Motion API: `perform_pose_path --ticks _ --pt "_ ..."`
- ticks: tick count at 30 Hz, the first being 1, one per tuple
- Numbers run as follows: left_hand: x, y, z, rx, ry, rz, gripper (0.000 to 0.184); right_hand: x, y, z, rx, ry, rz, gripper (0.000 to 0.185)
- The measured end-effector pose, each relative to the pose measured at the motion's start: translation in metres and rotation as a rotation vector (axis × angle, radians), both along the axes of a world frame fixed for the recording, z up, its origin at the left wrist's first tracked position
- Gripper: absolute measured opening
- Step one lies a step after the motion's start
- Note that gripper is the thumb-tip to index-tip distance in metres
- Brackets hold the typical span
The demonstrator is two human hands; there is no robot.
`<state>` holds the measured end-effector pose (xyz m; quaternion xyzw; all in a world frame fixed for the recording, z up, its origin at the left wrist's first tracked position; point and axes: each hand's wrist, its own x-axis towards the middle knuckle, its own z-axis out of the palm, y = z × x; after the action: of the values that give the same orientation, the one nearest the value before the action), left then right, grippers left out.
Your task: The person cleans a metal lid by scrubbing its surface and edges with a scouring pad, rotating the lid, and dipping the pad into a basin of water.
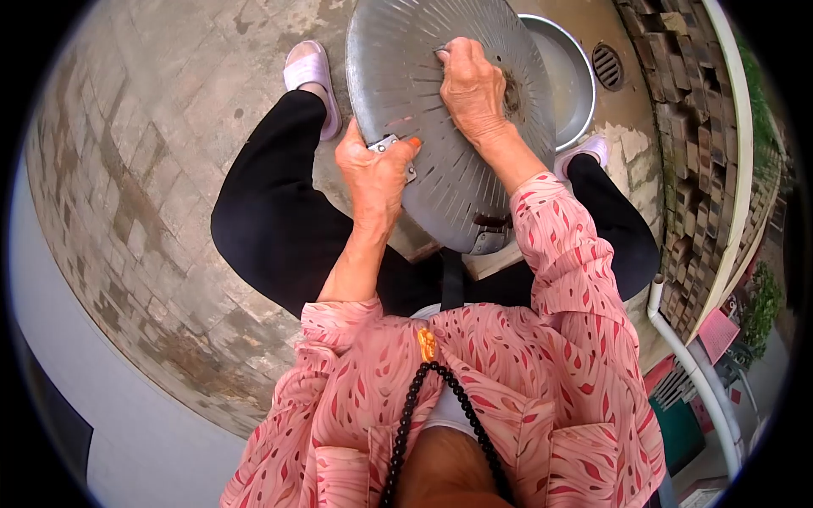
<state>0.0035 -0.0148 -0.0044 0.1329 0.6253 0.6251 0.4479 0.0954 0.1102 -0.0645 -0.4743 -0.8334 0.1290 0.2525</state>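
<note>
A large round grey metal disc (pixel 423 93) with many radial slots is tilted over my lap. Fingers closed, my left hand (pixel 373 169) grips a metal bracket (pixel 385 144) at the disc's left edge, the thumb over its face. On the disc's upper face lies my right hand (pixel 474 93), its fingers curled together around something small and dark that I cannot make out. A dark tangled patch (pixel 511 91) shows just right of that hand. A second metal bracket (pixel 489 242) with a dark piece sits at the disc's lower edge.
Partly behind the disc, a round metal basin (pixel 584 93) stands on the wet paving. A floor drain (pixel 607 68) lies beside it. Stacked bricks (pixel 682 144) and a white pipe (pixel 694 372) are at the right. My slippered feet are on either side of the disc.
</note>
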Motion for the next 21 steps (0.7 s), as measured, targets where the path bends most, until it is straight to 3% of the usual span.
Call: perform_pose_path --ticks 4,9,13,18,21 --pt "-0.001 0.005 -0.002 0.026 -0.002 -0.031 0.031 0.019 0.016 -0.004 -0.024 -0.187 -0.134 0.012" --pt "-0.002 0.002 -0.002 0.041 0.008 -0.021 0.028 -0.018 -0.036 0.045 -0.056 0.294 0.279 0.014" --pt "-0.003 0.002 0.0 0.057 0.05 -0.061 0.027 0.015 0.019 0.003 0.0 0.052 0.077 0.01" --pt "0.0 0.009 -0.008 0.068 0.07 -0.033 0.031 -0.032 -0.02 0.056 -0.101 0.44 0.436 0.007" --pt "-0.003 0.004 -0.004 0.057 0.057 -0.066 0.029 -0.053 0.014 0.049 -0.032 0.412 0.549 0.008"
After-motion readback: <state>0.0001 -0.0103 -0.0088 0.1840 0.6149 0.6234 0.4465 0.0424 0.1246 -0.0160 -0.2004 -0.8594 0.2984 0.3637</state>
